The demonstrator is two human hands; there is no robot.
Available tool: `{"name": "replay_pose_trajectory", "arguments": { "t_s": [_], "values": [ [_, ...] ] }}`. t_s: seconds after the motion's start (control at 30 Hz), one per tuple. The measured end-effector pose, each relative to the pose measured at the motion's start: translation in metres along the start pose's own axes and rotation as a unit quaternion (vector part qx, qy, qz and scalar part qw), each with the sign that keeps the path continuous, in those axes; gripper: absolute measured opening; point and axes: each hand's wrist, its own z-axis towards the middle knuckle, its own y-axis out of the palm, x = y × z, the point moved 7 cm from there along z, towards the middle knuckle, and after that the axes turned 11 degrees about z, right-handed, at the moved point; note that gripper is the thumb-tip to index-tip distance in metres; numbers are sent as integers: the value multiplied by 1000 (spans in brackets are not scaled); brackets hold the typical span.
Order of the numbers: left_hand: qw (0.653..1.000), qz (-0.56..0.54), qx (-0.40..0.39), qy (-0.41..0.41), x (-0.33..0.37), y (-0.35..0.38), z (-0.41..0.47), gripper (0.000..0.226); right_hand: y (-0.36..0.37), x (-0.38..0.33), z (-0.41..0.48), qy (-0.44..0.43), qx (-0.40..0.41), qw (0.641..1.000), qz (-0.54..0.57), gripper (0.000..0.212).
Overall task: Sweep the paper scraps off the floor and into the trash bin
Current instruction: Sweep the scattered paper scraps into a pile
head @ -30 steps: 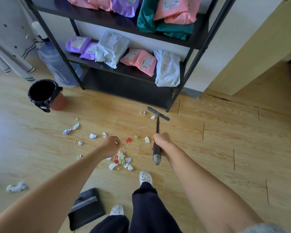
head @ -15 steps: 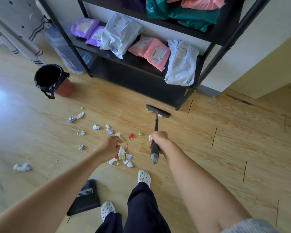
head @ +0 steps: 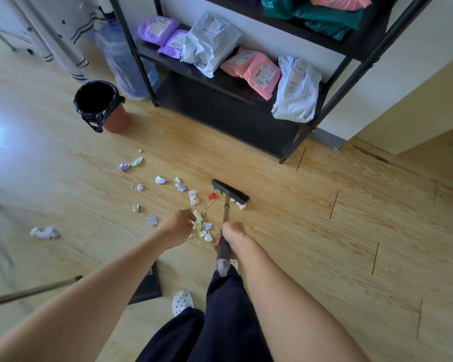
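My right hand (head: 233, 235) grips the dark handle of a small broom, whose black head (head: 230, 191) rests on the wooden floor with a couple of scraps against it. Crumpled paper scraps (head: 194, 197) lie scattered left of the broom head, with a small pile (head: 203, 227) just in front of my hands. A larger white wad (head: 45, 232) lies apart at the left. My left hand (head: 177, 228) hovers over the pile, fingers loosely curled, holding nothing I can see. The trash bin (head: 100, 105), brown with a black liner, stands open at the back left.
A black dustpan (head: 148, 286) lies on the floor by my left foot, partly hidden by my left arm. A black metal shelf (head: 220, 82) with parcel bags stands behind the scraps. A large water bottle (head: 126, 66) sits beside the bin. A wooden stick (head: 32, 291) enters from the left.
The broom head has been drawn back toward me from the foot of the shelf, bringing a couple of scraps with it. My view has shifted left and down.
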Motion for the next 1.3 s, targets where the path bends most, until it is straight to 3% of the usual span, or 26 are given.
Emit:
{"name": "replay_pose_trajectory", "arguments": {
  "t_s": [0.27, 0.47, 0.7, 0.97, 1.3],
  "values": [
    [1000, 2, 10, 2, -68, 25, -49, 30, 60, 97, -32, 40, -67, 995, 63, 30],
    [1000, -17, 5, -7, -115, 22, -70, 33, 80, 140, -56, -3, -42, 999, 9, 17],
    [1000, -20, 3, 5, -123, 23, -78, 34, 64, 129, -71, -68, 21, 997, -1, 22],
    [999, -42, -23, 1, -131, 46, -84, 33, 37, 131, -67, -51, 91, 995, 9, 33],
    [999, -37, -31, -5, -143, 36, -86, 37, 72, 146, -80, -30, 43, 998, -45, 30]
  ]
}}
